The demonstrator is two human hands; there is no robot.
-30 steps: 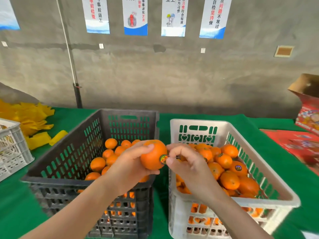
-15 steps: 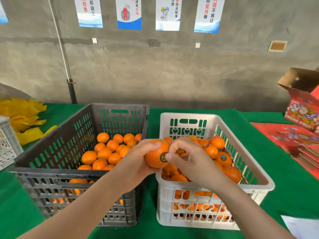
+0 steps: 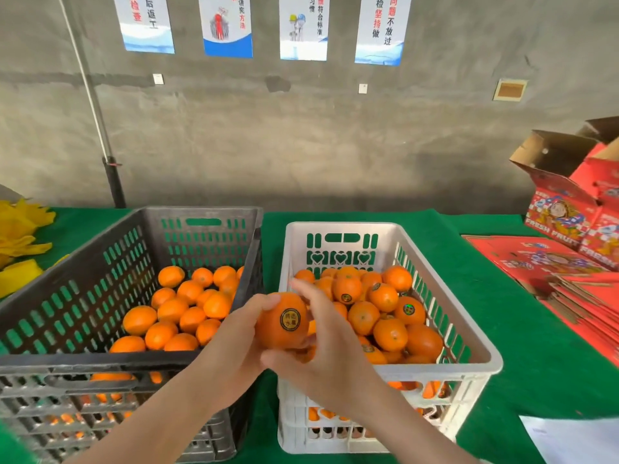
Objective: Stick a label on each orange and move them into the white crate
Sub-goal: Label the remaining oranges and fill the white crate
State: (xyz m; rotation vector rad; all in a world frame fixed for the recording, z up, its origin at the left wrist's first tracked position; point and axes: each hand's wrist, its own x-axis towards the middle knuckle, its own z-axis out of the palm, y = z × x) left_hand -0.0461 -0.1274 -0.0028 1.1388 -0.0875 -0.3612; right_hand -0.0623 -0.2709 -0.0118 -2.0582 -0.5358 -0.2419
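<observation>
My left hand (image 3: 231,349) grips an orange (image 3: 268,329) above the gap between the two crates. A round black and gold label (image 3: 290,319) sits on the side of the orange that faces me. My right hand (image 3: 328,356) is right behind and under the orange, fingers spread and blurred, thumb below the fruit. The white crate (image 3: 345,226) on the right holds several oranges (image 3: 388,333), some with labels showing. The dark grey crate (image 3: 201,211) on the left holds several bare oranges (image 3: 174,309).
Both crates stand on a green cloth table (image 3: 522,363). Red fruit boxes (image 3: 566,209) and flat red cartons (image 3: 549,262) fill the right side. Yellow wrappers (image 3: 20,229) lie far left. A white sheet (image 3: 576,440) lies at the near right. A concrete wall stands behind.
The right fingertips have come off the label and the hand has opened behind the orange. The orange has turned so the label faces me. The view has tilted further down.
</observation>
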